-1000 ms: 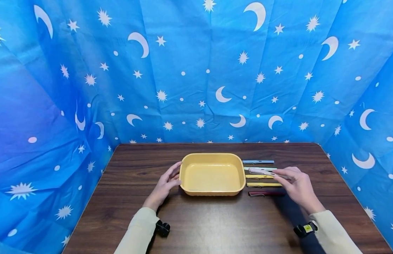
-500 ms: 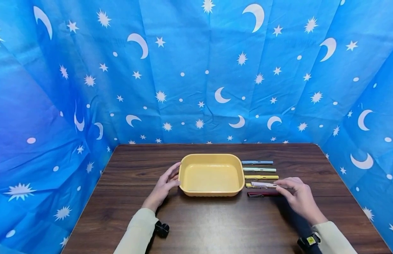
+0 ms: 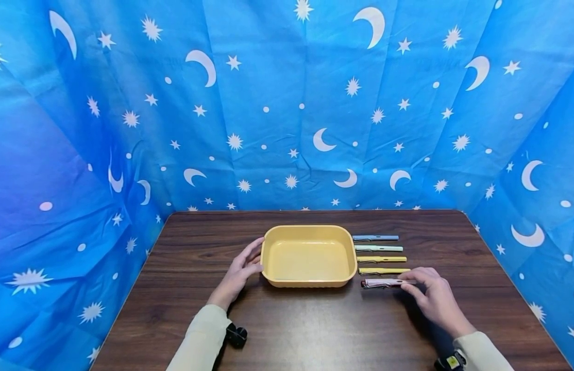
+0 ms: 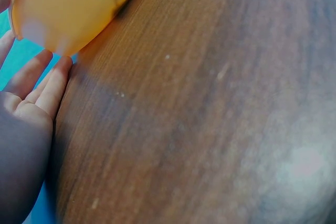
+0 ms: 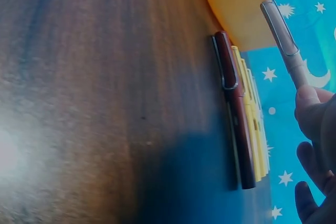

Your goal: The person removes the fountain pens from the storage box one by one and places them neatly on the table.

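My left hand [image 3: 237, 274] rests its extended fingers against the left end of a yellow rectangular dish [image 3: 309, 283]. Between thumb and fingers, my right hand [image 3: 434, 298] pinches the end of a pale pinkish-white pen [image 3: 378, 283] with a wire clip, its clip end pointing left. Raised above the table, that pen overlaps a dark red pen [image 5: 239, 116], which it mostly hides in the head view. Behind lie two yellow pens [image 3: 384, 271], a mint pen [image 3: 381, 248] and a blue pen [image 3: 377, 238], in a row along the dish's right side.
The dark wood table [image 3: 305, 330] carries the dish and pens. Blue cloth [image 3: 287, 103] with moons and stars hangs behind it and at both sides. A black wrist camera [image 3: 236, 335] sits at the left sleeve, another [image 3: 450, 361] at the right.
My right hand has carried the pale pen toward the front, from over the mint and yellow pens to over the dark red one. The left hand and dish have stayed put.
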`<state>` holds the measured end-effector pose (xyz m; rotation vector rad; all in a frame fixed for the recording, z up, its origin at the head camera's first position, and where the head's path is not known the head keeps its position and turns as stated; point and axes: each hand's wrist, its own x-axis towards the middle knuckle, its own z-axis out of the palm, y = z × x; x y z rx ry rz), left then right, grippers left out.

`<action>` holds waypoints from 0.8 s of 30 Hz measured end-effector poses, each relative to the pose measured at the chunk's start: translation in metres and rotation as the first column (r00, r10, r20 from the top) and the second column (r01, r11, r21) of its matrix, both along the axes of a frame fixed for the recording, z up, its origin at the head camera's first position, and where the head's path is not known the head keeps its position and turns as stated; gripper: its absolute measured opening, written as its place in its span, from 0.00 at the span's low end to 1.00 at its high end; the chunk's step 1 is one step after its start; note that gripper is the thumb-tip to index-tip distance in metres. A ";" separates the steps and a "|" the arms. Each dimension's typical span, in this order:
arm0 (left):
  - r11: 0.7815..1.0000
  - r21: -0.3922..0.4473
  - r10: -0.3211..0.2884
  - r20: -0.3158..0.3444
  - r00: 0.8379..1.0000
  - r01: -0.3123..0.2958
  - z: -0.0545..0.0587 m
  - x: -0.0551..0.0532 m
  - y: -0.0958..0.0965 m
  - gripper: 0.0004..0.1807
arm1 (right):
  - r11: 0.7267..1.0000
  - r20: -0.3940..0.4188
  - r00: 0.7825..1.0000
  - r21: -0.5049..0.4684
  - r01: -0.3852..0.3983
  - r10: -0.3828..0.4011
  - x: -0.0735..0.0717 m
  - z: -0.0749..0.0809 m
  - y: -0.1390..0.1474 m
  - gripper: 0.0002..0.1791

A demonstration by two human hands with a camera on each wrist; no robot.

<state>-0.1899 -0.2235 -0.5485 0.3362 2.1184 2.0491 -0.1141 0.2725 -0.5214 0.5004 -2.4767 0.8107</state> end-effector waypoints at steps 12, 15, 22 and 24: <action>1.000 0.015 -0.007 -0.022 1.000 0.007 -0.001 0.000 0.000 0.40 | 1.000 -0.026 0.999 0.016 -0.025 0.025 0.005 -0.008 -0.002 0.17; 1.000 0.029 -0.006 -0.029 1.000 0.007 -0.002 0.000 0.000 0.40 | 0.999 -0.011 0.999 0.025 -0.031 0.031 0.007 -0.010 -0.001 0.18; 1.000 0.019 0.004 -0.020 1.000 -0.003 -0.001 -0.001 0.001 0.40 | 0.997 -0.021 0.998 0.042 -0.064 0.065 0.009 -0.013 -0.001 0.18; 1.000 0.016 0.001 -0.019 1.000 -0.001 0.000 -0.002 0.001 0.40 | 0.996 -0.028 0.997 0.043 -0.072 0.073 0.009 -0.014 -0.001 0.18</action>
